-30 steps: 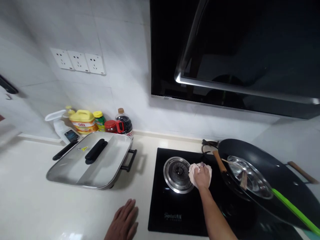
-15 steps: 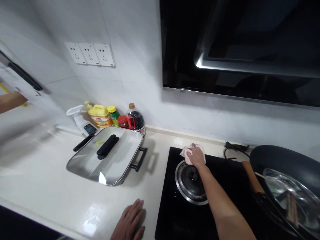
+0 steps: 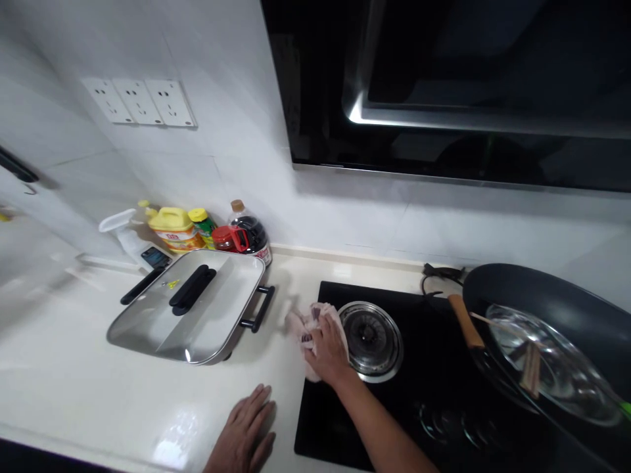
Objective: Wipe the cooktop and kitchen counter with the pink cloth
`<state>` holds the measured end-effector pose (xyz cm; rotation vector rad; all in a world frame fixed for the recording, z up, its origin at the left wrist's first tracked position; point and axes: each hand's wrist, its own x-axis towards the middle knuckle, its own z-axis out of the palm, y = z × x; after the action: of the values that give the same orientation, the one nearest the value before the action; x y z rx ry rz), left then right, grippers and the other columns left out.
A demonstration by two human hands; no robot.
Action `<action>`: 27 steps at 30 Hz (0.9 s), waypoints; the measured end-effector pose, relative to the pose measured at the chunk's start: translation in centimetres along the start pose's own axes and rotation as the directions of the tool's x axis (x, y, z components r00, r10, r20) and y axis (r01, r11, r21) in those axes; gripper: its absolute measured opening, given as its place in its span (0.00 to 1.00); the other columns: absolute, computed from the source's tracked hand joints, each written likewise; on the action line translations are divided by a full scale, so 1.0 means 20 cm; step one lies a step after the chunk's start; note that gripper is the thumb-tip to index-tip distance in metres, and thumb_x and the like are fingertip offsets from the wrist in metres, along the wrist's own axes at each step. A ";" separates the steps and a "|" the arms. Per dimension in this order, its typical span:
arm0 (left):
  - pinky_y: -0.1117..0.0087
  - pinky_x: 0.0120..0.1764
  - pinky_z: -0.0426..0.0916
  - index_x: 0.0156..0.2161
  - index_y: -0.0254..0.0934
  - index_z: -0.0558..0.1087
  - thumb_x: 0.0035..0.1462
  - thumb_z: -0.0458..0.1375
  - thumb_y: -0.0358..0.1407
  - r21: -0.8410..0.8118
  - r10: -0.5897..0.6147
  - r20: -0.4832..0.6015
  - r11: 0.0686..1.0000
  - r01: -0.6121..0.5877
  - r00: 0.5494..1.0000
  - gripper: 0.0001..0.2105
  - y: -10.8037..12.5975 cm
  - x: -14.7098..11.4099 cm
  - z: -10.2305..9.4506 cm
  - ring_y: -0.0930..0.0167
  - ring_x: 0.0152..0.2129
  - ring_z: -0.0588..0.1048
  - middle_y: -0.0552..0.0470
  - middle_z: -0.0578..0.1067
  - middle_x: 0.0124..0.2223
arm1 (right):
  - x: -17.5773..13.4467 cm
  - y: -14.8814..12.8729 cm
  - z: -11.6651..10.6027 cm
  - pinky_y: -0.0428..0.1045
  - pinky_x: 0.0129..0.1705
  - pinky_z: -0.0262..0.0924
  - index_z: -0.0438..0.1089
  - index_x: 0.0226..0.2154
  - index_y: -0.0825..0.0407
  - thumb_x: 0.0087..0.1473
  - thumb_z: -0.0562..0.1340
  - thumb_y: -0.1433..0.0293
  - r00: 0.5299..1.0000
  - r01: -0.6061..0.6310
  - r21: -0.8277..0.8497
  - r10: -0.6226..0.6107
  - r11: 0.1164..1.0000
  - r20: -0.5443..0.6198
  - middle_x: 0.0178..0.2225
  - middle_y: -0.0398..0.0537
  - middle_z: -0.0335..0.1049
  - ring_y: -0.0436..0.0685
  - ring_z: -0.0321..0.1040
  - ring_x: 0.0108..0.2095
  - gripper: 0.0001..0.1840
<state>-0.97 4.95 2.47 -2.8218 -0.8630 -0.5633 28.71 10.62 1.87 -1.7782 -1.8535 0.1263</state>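
My right hand (image 3: pixel 326 348) presses a pale pink cloth (image 3: pixel 300 328) down over the left edge of the black cooktop (image 3: pixel 315 420), its fingers bent onto the fabric. Part of the cloth spreads onto the white counter. Just right of the hand lies the round burner (image 3: pixel 371 338) with its metal ring. My left hand (image 3: pixel 244 433) rests flat on the counter, holding nothing, fingers stretched out. Beyond it sits a rectangular electric pan (image 3: pixel 142 332) under a glass lid with a black handle (image 3: pixel 193 290).
A dark wok (image 3: pixel 542 282) stands on the cooktop's right side, with a glass lid (image 3: pixel 557 374) inside. Behind the electric pan are a spray bottle (image 3: pixel 129 240), a yellow jug (image 3: pixel 175 230) and a dark sauce bottle (image 3: pixel 254 233). The black range hood (image 3: pixel 444 151) hangs overhead.
My right hand has wiped the cloth from behind the burner to the cooktop's left edge. My left hand stays on the counter. The view has shifted right; an arm at far left is gone.
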 end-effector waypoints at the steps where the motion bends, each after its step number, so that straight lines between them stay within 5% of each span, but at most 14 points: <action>1: 0.60 0.59 0.69 0.62 0.41 0.70 0.64 0.59 0.40 0.000 0.003 0.003 1.000 -0.003 1.000 0.22 0.00 0.00 0.00 0.60 0.65 0.68 0.43 0.70 0.67 | -0.10 -0.03 -0.02 0.66 0.70 0.46 0.73 0.50 0.51 0.55 0.68 0.61 1.000 0.007 0.018 -0.007 1.000 0.017 0.69 0.60 0.56 0.72 0.44 0.71 0.22; 7: 0.60 0.60 0.68 0.62 0.40 0.70 0.65 0.58 0.40 -0.023 -0.005 0.012 1.000 0.005 1.000 0.22 0.01 0.01 0.00 0.60 0.65 0.67 0.42 0.70 0.67 | -0.67 0.06 -0.22 0.62 0.68 0.55 0.74 0.50 0.45 0.53 0.66 0.66 0.999 -0.044 0.025 0.043 0.999 0.029 0.67 0.49 0.61 0.67 0.53 0.69 0.20; 12: 0.60 0.60 0.67 0.63 0.40 0.69 0.66 0.58 0.40 -0.061 -0.014 0.008 0.998 0.014 1.000 0.22 0.00 0.01 0.01 0.60 0.65 0.67 0.43 0.70 0.67 | -0.88 0.28 -0.35 0.64 0.65 0.59 0.74 0.48 0.45 0.57 0.60 0.66 0.969 -0.218 -0.036 0.212 0.975 -0.129 0.62 0.52 0.66 0.69 0.59 0.65 0.17; 21: 0.61 0.59 0.69 0.64 0.42 0.69 0.65 0.59 0.42 -0.056 -0.010 -0.014 0.998 0.009 1.000 0.24 -0.01 0.00 0.02 0.61 0.65 0.67 0.45 0.70 0.67 | -0.61 0.71 -0.40 0.64 0.62 0.58 0.71 0.52 0.58 0.60 0.52 0.64 0.811 -0.483 -0.065 0.418 0.873 -0.408 0.54 0.68 0.67 0.72 0.62 0.58 0.24; 27: 0.60 0.58 0.71 0.65 0.43 0.68 0.64 0.59 0.44 -0.032 0.006 -0.020 0.999 -0.007 1.000 0.25 -0.02 0.00 0.03 0.60 0.64 0.69 0.45 0.70 0.67 | -0.36 1.09 -0.50 0.67 0.66 0.47 0.73 0.48 0.63 0.56 0.56 0.60 0.674 -0.692 -0.147 0.558 0.707 -0.485 0.62 0.76 0.57 0.78 0.49 0.65 0.27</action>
<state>-0.91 5.42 1.96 -2.8412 -0.8486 -0.6090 52.42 3.23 -1.66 -2.4022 -0.9202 -0.2930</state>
